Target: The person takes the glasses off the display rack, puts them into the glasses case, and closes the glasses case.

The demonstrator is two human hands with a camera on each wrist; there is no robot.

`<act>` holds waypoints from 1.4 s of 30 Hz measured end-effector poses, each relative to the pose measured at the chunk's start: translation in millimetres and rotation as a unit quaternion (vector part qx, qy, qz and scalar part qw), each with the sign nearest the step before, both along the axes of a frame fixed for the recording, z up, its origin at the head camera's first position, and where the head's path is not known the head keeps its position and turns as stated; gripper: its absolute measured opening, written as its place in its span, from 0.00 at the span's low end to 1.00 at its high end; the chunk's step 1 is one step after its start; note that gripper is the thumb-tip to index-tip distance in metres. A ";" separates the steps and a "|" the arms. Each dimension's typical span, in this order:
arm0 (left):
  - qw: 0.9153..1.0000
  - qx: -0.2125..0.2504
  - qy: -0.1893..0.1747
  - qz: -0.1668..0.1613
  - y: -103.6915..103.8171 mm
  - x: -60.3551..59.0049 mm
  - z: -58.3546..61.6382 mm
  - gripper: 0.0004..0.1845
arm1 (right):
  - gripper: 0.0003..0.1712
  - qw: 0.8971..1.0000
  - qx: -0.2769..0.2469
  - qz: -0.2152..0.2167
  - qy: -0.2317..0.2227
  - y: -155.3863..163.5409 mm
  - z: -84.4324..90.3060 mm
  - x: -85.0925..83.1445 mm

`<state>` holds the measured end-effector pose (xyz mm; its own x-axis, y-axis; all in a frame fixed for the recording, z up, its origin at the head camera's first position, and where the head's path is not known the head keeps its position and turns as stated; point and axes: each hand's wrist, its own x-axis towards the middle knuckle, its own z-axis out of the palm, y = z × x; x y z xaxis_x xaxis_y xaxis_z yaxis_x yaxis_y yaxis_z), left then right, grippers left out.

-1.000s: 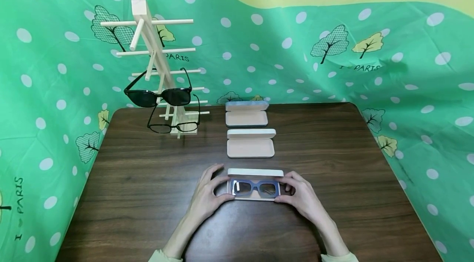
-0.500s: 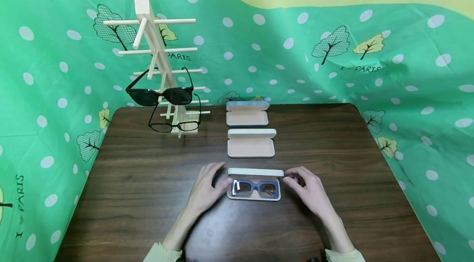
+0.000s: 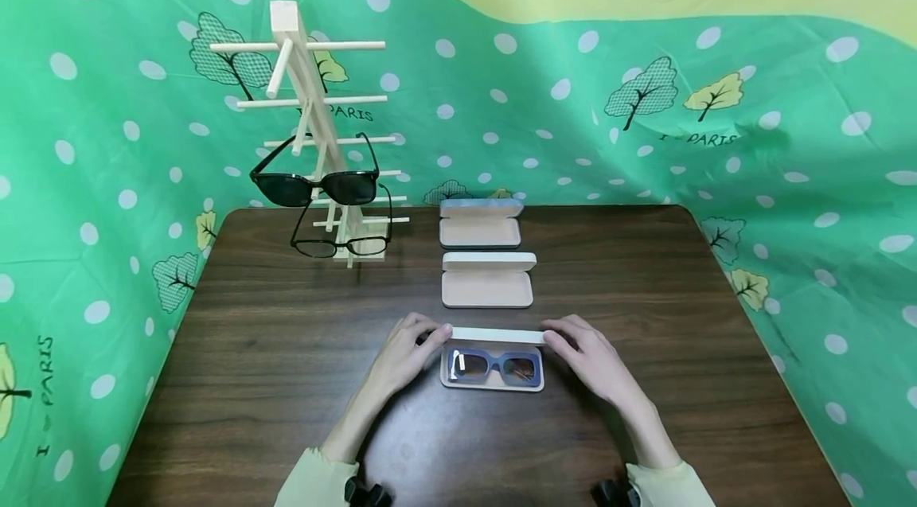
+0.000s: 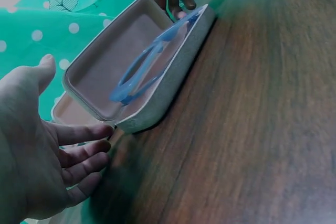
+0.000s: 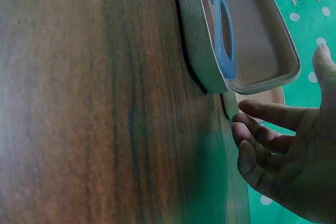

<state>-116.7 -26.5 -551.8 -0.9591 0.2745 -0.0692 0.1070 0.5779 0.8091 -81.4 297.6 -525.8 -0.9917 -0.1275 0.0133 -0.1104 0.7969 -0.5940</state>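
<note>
Two hands are flanking the nearest eyeglass case [image 4: 172, 85], which is sitting before me with its lid [image 3: 499, 335] standing raised along the back edge. Square blue sunglasses [image 3: 494, 364] are lying inside it, within the lower shell's rim. My left hand [image 3: 404, 356] is reaching to the lid's left end, thumb standing away from the other fingers, which are loosely parted; my right hand [image 3: 591, 357] is reaching to the right end, thumb lifted, fingers slightly bent. Whether either is touching the case, I cannot tell. Dark wood tabletop [image 3: 702, 364] is stretching broadly from each hand to the slanting side edges. Behind the lid, room is narrowing: a white-lidded case [image 3: 487, 290] is lying open just beyond, and a blue-lidded case [image 3: 480, 232] is lying open behind that, near the far edge, where polka-dot cloth [image 3: 537, 109] is hanging. Toward the far left corner, a wooden rack [image 3: 315, 97] is jutting its pegs sideways, holding black sunglasses [image 3: 354, 187] and thin black-rimmed eyeglasses [image 3: 341, 244], well apart from my hands.
</note>
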 end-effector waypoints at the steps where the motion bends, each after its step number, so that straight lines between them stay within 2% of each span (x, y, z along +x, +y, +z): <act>1: 1.000 -0.002 -0.005 -0.001 0.2 -0.8 0.8 0.27 | 0.22 1.000 0.002 0.004 -0.005 0.0 0.0 -0.7; 11: 0.999 -0.034 -0.030 -0.022 3.3 -6.6 5.3 0.31 | 0.20 0.997 -0.009 0.036 -0.070 1.6 0.4 -10.5; 17: 0.998 -0.021 -0.062 -0.020 6.4 -8.0 7.0 0.36 | 0.23 0.994 -0.008 0.045 -0.097 1.9 0.0 -12.5; 26: 0.997 -0.013 -0.069 -0.017 4.5 -8.4 2.7 0.30 | 0.24 0.990 -0.029 0.051 -0.128 0.8 -0.2 -14.7; 32: 0.998 -0.005 -0.065 -0.024 3.4 -9.0 0.4 0.28 | 0.24 0.989 -0.036 0.053 -0.134 2.7 -2.6 -14.6; 42: 0.998 0.011 -0.060 -0.026 2.5 -7.4 -0.9 0.27 | 0.24 0.990 -0.039 0.062 -0.119 3.7 -5.2 -13.1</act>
